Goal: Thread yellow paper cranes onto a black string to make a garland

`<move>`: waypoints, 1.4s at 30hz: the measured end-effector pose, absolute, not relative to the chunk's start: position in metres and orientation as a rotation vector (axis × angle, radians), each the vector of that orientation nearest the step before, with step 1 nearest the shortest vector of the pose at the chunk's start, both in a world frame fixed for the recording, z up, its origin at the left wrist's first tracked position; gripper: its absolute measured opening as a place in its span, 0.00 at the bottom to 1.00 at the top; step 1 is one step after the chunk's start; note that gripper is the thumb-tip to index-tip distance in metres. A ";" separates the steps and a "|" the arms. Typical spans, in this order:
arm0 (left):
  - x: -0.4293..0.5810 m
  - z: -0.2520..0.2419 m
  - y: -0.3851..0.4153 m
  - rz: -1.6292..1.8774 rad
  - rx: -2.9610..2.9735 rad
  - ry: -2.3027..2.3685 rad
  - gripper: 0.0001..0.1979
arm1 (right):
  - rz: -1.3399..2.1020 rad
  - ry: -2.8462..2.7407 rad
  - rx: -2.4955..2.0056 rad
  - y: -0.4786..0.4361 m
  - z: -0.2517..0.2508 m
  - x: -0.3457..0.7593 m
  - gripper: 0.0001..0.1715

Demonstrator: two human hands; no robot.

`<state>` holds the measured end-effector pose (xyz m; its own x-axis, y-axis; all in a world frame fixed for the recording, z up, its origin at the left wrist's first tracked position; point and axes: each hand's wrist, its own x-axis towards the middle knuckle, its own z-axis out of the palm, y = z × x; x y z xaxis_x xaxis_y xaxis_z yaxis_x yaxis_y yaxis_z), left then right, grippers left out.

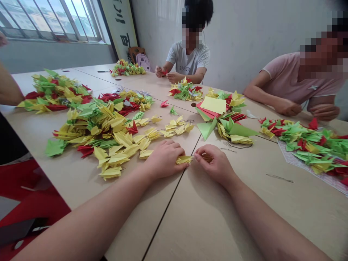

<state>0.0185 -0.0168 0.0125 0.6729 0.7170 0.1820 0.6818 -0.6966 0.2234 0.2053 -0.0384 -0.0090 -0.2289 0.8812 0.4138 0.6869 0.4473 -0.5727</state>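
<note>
Your left hand (164,159) has its grip closed on a yellow paper crane (184,160) — your right hand (214,166) pinches shut just beside it, anything held too small to tell — with heaped paper cranes (108,134) across the surface (244,206) and a person (187,59) at the far end.

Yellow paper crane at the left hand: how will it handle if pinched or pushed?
The yellow origami crane is probably very light, being folded thin paper, so a light push would likely slide it. Its thin, pointed folds look fragile and would probably crush under a hard pinch from the left hand.
</note>
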 end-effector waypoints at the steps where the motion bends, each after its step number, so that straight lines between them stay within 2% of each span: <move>1: 0.017 0.013 -0.016 0.413 2.734 1.165 0.16 | 0.347 -1.963 -1.325 -0.039 -0.009 0.205 0.05; 13: 0.015 0.015 -0.015 0.478 2.639 1.199 0.09 | 0.194 -2.062 -1.452 -0.036 -0.011 0.205 0.09; 16: 0.014 0.013 -0.014 0.466 2.623 1.182 0.11 | 0.076 -2.093 -1.423 -0.038 -0.010 0.205 0.03; 19: 0.013 0.012 -0.014 0.458 2.603 1.143 0.14 | 0.048 -2.156 -1.276 -0.041 -0.007 0.203 0.16; 24: 0.010 0.016 -0.015 0.455 2.592 1.072 0.18 | 0.131 -2.260 -1.169 -0.044 -0.004 0.201 0.09; 29: -0.002 0.023 -0.013 0.419 2.647 1.049 0.25 | 0.163 -2.230 -1.110 -0.044 -0.004 0.201 0.14; 33: -0.014 0.025 -0.010 0.240 2.609 1.098 0.28 | 0.182 -2.268 -1.061 -0.044 -0.004 0.199 0.09; 42: -0.011 0.021 -0.007 0.251 2.502 1.098 0.17 | 0.438 -1.938 -1.211 -0.042 -0.008 0.203 0.05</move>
